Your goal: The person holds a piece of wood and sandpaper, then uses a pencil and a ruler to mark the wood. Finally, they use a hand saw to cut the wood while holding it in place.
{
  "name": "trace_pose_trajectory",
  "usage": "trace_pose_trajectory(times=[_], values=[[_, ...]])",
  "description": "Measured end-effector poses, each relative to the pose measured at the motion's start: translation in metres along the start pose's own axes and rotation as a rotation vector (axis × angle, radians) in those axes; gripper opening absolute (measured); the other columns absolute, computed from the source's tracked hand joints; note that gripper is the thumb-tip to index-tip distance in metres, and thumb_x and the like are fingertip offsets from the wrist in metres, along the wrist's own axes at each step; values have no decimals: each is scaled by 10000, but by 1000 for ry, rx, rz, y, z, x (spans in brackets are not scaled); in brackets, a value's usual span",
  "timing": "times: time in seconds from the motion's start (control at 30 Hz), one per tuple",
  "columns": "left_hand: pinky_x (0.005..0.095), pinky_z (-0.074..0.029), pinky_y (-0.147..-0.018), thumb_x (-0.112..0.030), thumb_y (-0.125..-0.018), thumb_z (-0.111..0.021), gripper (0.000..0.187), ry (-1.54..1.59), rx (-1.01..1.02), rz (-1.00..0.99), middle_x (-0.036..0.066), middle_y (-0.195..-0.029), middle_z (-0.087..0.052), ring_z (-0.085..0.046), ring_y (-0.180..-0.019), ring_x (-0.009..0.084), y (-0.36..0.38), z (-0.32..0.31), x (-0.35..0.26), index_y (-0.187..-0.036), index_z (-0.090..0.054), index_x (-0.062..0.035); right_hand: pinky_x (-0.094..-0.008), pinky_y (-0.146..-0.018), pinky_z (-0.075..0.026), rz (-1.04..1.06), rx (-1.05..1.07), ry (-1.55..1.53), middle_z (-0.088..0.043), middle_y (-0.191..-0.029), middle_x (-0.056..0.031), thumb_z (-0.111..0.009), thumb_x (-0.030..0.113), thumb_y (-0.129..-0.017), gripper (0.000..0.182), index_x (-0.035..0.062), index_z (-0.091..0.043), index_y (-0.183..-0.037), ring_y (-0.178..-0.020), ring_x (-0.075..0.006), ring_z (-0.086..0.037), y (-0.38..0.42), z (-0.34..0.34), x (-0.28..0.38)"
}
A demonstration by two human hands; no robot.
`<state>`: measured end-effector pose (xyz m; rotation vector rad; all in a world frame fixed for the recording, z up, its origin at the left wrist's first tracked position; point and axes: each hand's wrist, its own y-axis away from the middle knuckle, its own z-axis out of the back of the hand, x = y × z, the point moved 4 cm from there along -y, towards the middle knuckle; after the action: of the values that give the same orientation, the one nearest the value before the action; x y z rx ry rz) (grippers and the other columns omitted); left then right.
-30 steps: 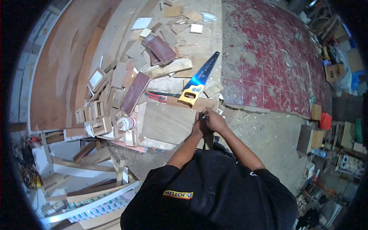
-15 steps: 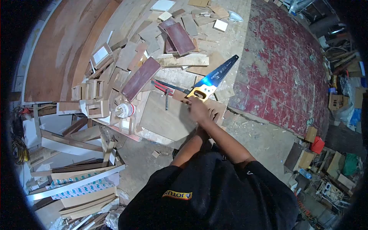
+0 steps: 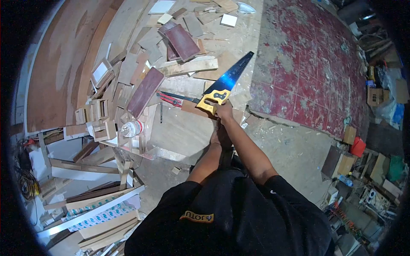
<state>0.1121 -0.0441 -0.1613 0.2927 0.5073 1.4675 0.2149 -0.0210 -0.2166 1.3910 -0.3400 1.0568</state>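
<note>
A hand saw (image 3: pixel 230 79) with a yellow handle and a dark blue blade lies over the brown wood strip (image 3: pixel 193 108), its tip pointing up and right. My right hand (image 3: pixel 224 111) is at the lower right of the handle, its fingers closed around that edge. Lower down, my left hand (image 3: pixel 220 135) is near the work surface's front edge, partly behind my right forearm; its fingers are hidden. Left of the saw are a red-handled tool (image 3: pixel 170 99) and a thin dark stick (image 3: pixel 161 113) on the plywood board (image 3: pixel 183 134).
Maroon blocks (image 3: pixel 145 91) and wood offcuts (image 3: pixel 194 25) are scattered beyond and to the left. A white tub (image 3: pixel 131 129) stands near small wooden frames (image 3: pixel 104 130). Stacked boards (image 3: pixel 98 209) lie lower left. Red worn flooring (image 3: pixel 299 72) is at right.
My right hand has moved up from the wood strip onto the saw handle. The thin dark stick, earlier across the red-handled tool, now lies farther left. The whole view has shifted slightly.
</note>
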Motion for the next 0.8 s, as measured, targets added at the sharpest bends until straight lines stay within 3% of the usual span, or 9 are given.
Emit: trace_pose_trajectory(times=[0.07,0.2,0.23,0.27,0.33,0.5,0.57,0.67,0.8], values=[[563,-15,-1175,-420,-941,-401,689,-173,168,38,131,-1590,-170,-88,-1477,335,-2,4,1,-1522,-206,-104,-360,-707,-565,-156,31,-383,-666,-1019,-183,-712,34,-797,443,-26,-468,-1162,-875,-272,-682,8,4,-1],[530,-45,-1182,-392,-908,-461,663,87,-227,-4,124,-1568,-244,-137,-1469,321,-7,-13,6,-1498,-300,-135,-365,-704,-588,-76,153,-819,-657,-955,-178,-565,-24,-883,297,-25,-443,-1154,-841,-264,-696,36,49,27],[513,-55,-1184,-389,-883,-497,664,-210,227,34,129,-1558,-268,-176,-1456,321,-1,-12,2,-1475,-349,-127,-370,-721,-591,-36,124,-853,-658,-952,-200,-521,-26,-909,277,-36,-429,-1169,-841,-273,-701,43,71,30],[523,-54,-1178,-396,-862,-525,681,-116,135,151,138,-1530,-311,-206,-1436,322,-18,-49,8,-1464,-368,-121,-364,-717,-593,-8,130,-896,-658,-957,-211,-526,-21,-912,292,-42,-421,-1184,-807,-262,-696,56,98,40],[590,-96,-1141,-387,-837,-569,631,144,-165,53,171,-1469,-380,-231,-1403,340,-6,-21,2,-1386,-470,-91,-340,-728,-568,131,45,-970,-655,-955,-156,-546,-11,-908,215,-24,-496,-1116,-756,-221,-662,66,150,27],[569,-109,-1143,-378,-857,-562,659,50,-234,54,134,-1506,-293,-254,-1384,321,-4,-22,-2,-1436,-387,-117,-291,-761,-507,484,-389,-825,-621,-901,-80,-624,2,-870,412,-1,-470,-1253,-813,-161,-607,142,255,-14],[582,-104,-1140,-376,-859,-559,655,33,-246,39,134,-1506,-293,-252,-1385,321,-5,-28,-1,-1438,-387,-123,-268,-802,-496,425,-574,-356,-630,-1125,-150,-647,-16,-843,570,16,-387,-1349,-927,-157,-611,167,275,-47],[618,-85,-1129,-360,-867,-549,645,-11,-279,5,137,-1514,-282,-239,-1396,328,-5,-27,-5,-1448,-374,-140,-271,-798,-484,390,-779,75,-608,-1172,-146,-656,-23,-833,612,53,-379,-1373,-934,-143,-594,199,276,-99],[685,-44,-1104,-315,-884,-531,648,-88,-342,-40,144,-1545,-238,-211,-1423,351,-2,-25,-11,-1478,-317,-168,-284,-757,-476,135,-996,-311,-637,-1037,-152,-656,1,-845,481,48,-449,-1277,-865,-151,-611,267,244,-152]])
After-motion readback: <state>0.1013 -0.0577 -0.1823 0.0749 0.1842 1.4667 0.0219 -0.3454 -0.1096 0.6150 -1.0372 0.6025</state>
